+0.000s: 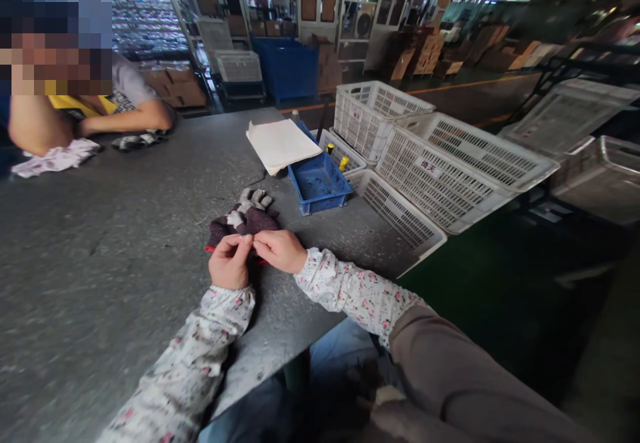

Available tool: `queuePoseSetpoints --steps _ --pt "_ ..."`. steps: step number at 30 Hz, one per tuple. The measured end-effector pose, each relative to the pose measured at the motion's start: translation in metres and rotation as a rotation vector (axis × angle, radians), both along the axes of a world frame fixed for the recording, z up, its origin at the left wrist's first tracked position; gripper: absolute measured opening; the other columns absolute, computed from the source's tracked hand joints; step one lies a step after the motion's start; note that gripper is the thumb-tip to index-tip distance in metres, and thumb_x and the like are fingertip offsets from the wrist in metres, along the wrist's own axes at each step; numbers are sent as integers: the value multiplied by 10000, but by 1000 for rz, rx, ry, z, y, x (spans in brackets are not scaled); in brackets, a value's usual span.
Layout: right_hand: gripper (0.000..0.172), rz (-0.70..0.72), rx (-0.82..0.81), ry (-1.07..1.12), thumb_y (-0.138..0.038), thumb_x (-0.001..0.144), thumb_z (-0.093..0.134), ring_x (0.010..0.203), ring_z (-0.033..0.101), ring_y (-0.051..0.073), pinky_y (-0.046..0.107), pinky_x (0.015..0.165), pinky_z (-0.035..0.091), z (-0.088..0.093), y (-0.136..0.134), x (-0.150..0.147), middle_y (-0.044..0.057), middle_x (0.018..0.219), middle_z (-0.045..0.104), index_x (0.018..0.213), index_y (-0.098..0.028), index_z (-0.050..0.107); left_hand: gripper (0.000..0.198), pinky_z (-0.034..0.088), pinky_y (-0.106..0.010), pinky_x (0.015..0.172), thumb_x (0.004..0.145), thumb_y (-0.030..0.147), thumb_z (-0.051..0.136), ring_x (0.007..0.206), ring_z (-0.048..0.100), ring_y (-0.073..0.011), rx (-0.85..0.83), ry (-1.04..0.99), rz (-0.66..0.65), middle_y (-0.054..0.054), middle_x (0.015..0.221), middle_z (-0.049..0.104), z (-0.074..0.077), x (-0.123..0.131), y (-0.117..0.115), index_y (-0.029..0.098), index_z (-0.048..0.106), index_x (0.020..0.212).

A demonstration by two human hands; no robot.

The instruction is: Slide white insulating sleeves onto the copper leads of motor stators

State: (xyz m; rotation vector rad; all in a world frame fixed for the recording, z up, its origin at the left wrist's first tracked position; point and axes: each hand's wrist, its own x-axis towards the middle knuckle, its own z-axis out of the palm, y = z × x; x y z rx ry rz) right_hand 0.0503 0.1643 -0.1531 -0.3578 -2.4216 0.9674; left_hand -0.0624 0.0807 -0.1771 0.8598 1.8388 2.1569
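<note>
My left hand [231, 261] and my right hand [281, 250] meet fingertip to fingertip above the dark tabletop [150, 230]. Both are closed in a pinch; whatever lies between the fingers, if anything, is too small to make out. Just beyond them, a pair of work gloves [253, 215], dark maroon with greyish-white fingertips and a red cuff edge, rests on the table. My hands partly cover the gloves' near side. Floral sleeve covers run up both my forearms.
Past the gloves are a blue tray [320, 186] and a pale sheet stack [281, 143] overlapping its edge. White plastic crates [445, 170] stand along the right side. Across the table at left, a person [135, 96] leans on the surface near a cloth [57, 158] and dark gloves [140, 140].
</note>
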Motion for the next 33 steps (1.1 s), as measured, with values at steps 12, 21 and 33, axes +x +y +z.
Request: queuePoseSetpoints --steps 12,21,33 --pt "226 -63 115 71 -249 1040 527 941 710 183 274 869 505 -6 4 1 108 1040 774 1003 -153 729 508 524 -258 662 539 610 879 634 595 -121 -24 -78 -35 -11 666 663 3 -2 1 166 663 658" --pt "161 -53 -211 133 -243 1018 592 804 687 130 235 808 510 -6 4 -1 48 903 751 975 -145 712 486 546 -279 683 518 611 876 641 628 -138 -53 -60 -43 -35 695 724 8 -1 0 173 741 679" --pt "95 86 -879 102 -120 966 601 520 531 53 177 600 477 9 4 -6 -72 640 603 874 -147 600 438 542 -270 677 587 578 854 661 644 -137 -29 60 -35 -25 699 715 -4 -12 0 177 705 681"
